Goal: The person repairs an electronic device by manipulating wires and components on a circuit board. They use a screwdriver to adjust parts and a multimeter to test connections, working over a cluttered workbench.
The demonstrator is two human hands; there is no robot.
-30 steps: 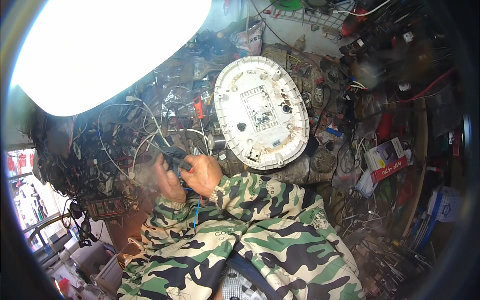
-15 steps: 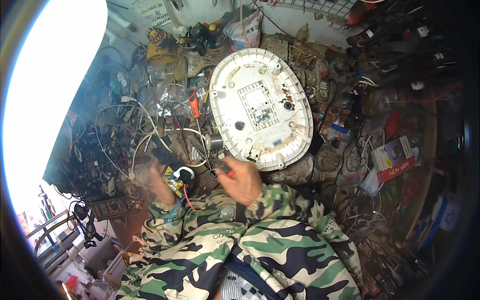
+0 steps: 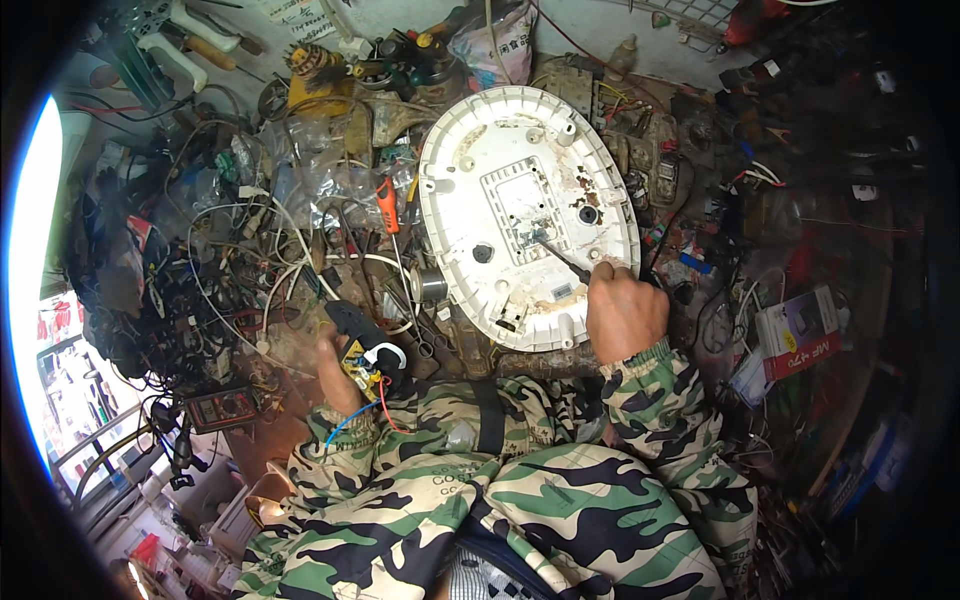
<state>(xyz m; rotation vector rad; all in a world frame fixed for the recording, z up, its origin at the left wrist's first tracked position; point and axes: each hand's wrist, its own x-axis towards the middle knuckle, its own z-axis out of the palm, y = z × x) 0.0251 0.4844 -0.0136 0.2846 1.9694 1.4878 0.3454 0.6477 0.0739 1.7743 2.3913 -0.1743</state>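
My right hand (image 3: 628,315) is closed round a slim dark screwdriver (image 3: 568,262), most of its handle hidden in the fist. The tool's thin tip reaches the slotted panel in the middle of a white oval plastic base (image 3: 470,215), which is stained brown and rust-coloured. At the left, my left hand (image 3: 338,372) holds a small circuit board assembly (image 3: 362,362) with yellow parts, a black housing, a white curved piece and red and blue wires. The left fingers are partly hidden behind it.
Left of the base lie an orange-handled screwdriver (image 3: 388,205), a solder spool (image 3: 430,284) and scissors (image 3: 432,345). Tangled cables (image 3: 235,290) cover the bench's left side. A multimeter (image 3: 222,408) sits lower left; a red and white box (image 3: 798,332) stands at the right.
My right hand has swung right and forward with the screwdriver, from beside the board to the lower right rim of the base. My left hand still holds the circuit board assembly.
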